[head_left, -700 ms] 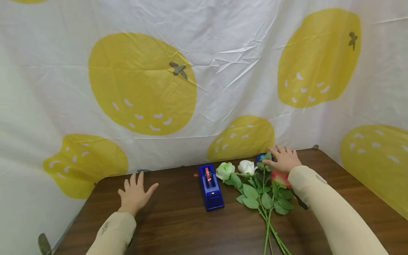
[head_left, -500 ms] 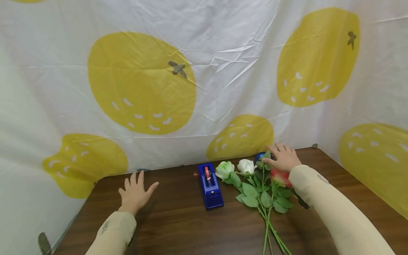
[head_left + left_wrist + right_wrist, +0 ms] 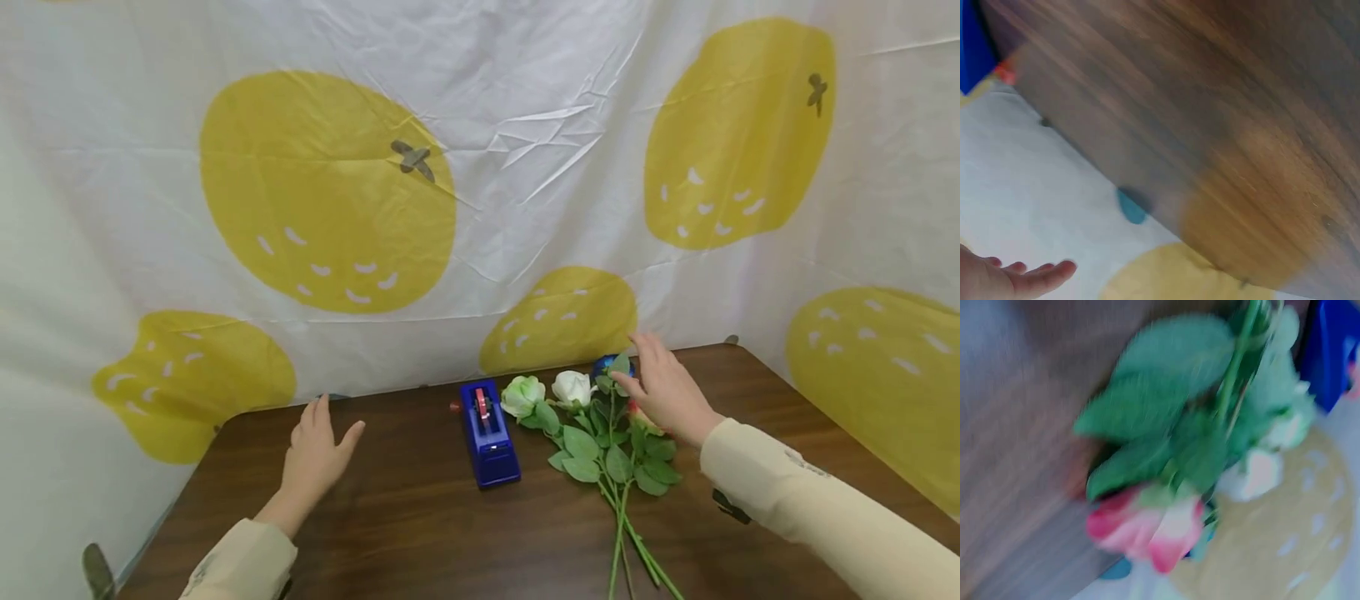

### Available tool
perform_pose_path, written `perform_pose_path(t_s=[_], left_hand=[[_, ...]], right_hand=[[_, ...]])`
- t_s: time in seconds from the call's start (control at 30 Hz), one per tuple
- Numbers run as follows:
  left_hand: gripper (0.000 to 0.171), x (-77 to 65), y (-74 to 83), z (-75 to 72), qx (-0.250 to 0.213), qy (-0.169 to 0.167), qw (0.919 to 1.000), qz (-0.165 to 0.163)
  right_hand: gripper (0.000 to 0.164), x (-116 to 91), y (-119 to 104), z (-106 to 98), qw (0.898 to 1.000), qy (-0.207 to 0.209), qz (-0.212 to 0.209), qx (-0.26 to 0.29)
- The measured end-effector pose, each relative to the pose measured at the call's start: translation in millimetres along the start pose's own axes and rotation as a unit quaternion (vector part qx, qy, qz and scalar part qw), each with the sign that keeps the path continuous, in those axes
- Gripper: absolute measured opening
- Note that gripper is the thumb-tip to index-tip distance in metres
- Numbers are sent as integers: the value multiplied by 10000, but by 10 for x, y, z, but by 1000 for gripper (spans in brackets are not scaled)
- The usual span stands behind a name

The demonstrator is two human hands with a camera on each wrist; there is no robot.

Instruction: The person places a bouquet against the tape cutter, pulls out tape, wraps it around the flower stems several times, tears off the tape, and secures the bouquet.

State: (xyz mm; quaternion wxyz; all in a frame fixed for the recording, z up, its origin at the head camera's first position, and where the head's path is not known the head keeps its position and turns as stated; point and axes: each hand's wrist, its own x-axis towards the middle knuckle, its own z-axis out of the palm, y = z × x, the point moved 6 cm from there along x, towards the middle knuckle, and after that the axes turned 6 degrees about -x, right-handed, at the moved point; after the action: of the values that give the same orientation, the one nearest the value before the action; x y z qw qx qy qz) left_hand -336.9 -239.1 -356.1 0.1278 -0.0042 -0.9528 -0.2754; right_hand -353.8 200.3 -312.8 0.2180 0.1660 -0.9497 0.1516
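My left hand point(image 3: 315, 454) hovers over the left of the table, fingers extended and thumb apart, holding nothing. Its fingers also show at the lower corner of the left wrist view. Over the flower heads at the right is my right hand point(image 3: 671, 396), fingers extended and thumb spread. Beneath and beside it lie artificial roses: a pale green one point(image 3: 522, 396), a white one point(image 3: 573, 389), a blue one point(image 3: 602, 367) and a red-pink one point(image 3: 1147, 528), which the hand partly hides in the head view. Between the hands stands a blue tape dispenser point(image 3: 491, 454) with a red roll core.
The dark wooden table point(image 3: 405, 525) ends at a white curtain point(image 3: 525, 200) printed with large yellow fruits, which closes off the back and both sides. Green stems point(image 3: 626, 533) run from the roses towards the near edge. A dark band point(image 3: 731, 506) shows under the right sleeve.
Both hands have turned from palms down with fingers spread to palms facing inward, fingers closer together. The right forearm has swung outward to the right. The roses and tape dispenser stay put.
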Motion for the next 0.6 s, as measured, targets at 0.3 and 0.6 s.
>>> perform_pose_path(t_s=[0.3, 0.6], left_hand=[[70, -407, 200, -87, -283, -70, 9975, 650], [72, -576, 196, -54, -205, -487, 9971, 541]], right_hand=[[58, -735, -288, 217, 9951, -831, 528, -20], [46, -1144, -281, 720, 9407, -3140, 1271, 197]])
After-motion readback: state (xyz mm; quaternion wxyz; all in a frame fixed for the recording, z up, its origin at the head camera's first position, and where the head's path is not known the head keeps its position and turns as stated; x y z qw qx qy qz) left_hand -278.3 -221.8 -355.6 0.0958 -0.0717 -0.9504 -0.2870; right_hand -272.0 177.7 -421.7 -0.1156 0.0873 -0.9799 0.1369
